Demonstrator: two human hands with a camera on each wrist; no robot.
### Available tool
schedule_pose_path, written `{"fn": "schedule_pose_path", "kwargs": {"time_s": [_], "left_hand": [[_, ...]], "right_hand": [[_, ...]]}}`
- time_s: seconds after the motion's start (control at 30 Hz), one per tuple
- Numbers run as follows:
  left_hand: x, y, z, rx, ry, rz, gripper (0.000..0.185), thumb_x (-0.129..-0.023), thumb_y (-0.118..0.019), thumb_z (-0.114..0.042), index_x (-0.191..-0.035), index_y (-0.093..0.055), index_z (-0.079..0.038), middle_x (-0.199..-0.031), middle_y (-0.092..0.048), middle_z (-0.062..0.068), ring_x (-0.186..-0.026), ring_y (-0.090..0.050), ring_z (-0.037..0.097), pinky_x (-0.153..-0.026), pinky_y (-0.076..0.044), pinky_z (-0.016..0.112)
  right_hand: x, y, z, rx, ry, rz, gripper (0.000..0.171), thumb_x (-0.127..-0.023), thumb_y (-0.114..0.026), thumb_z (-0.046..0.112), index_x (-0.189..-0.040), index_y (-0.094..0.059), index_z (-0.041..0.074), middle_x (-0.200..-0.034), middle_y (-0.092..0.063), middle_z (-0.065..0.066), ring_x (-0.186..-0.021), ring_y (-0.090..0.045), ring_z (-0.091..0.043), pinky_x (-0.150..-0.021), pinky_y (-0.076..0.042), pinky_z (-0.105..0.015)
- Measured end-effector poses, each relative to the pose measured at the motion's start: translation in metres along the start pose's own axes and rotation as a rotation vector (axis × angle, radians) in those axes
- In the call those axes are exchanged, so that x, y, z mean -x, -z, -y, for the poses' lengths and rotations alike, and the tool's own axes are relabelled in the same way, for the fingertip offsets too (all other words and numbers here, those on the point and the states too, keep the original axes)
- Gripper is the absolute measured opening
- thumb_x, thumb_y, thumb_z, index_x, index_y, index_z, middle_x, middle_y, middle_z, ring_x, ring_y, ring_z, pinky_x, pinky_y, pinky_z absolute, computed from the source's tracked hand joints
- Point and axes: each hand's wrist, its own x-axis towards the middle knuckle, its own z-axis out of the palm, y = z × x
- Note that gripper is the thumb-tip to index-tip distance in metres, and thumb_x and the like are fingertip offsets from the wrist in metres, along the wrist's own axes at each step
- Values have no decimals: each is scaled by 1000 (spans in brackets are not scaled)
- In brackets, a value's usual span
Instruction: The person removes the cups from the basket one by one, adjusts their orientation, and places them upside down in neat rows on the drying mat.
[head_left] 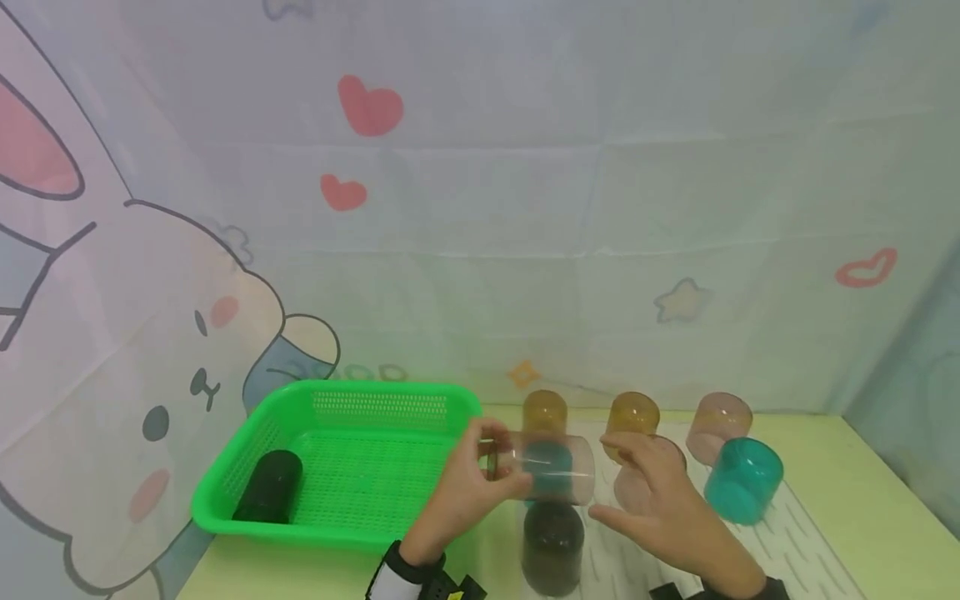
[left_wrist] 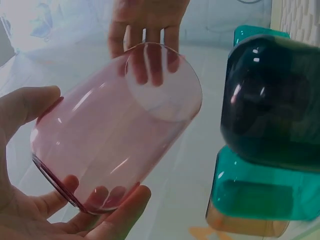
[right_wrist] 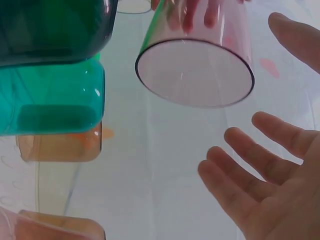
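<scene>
Cups by colour — two amber (head_left: 544,411), three pink (head_left: 718,427), two teal (head_left: 744,480), two dark (head_left: 552,546) — plus one green basket (head_left: 225,477).

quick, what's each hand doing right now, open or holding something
Left hand: holding the clear pink cup on its side, fingers curled round it.
Right hand: open, fingers spread, just off the cup's base, holding nothing.

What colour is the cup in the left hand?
Transparent pink plastic cup, clearest in the left wrist view.
</scene>
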Motion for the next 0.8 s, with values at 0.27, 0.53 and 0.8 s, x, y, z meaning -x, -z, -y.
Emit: {"fn": "schedule_pose_path", "kwargs": {"time_s": [0.27,0.53,0.8], "left_hand": [[3,-7,1,38,11,27,50,-84,-73,-17,-120,-43,-2,-113,-51,13,-107,-52,29,-83,-48,33],[3,-16,1,43,7,82,52,-82,-75,-19,-121,-44,-3,-115,-50,13,-103,-53,22,-78,-50,29],[5,-23,-1,68,13,109,51,-83,-74,-21,-120,-43,-4,-110,-48,8,-100,-52,23,-75,-50,29]], "right_hand": [[-4,-8,7,39,138,-54,75,-66,-87,30,-130,-51,11,-128,-50,-1,-114,-47,-17,-94,-37,-19],[-7,-8,12,129,224,-41,72,-71,-80,47,-126,-55,8,-130,-49,-6,-119,-45,-23,-95,-34,-15],[-9,-7,14,175,261,-6,76,-62,-86,42,-124,-57,9,-123,-52,-1,-111,-50,-19,-87,-45,-30]]}}
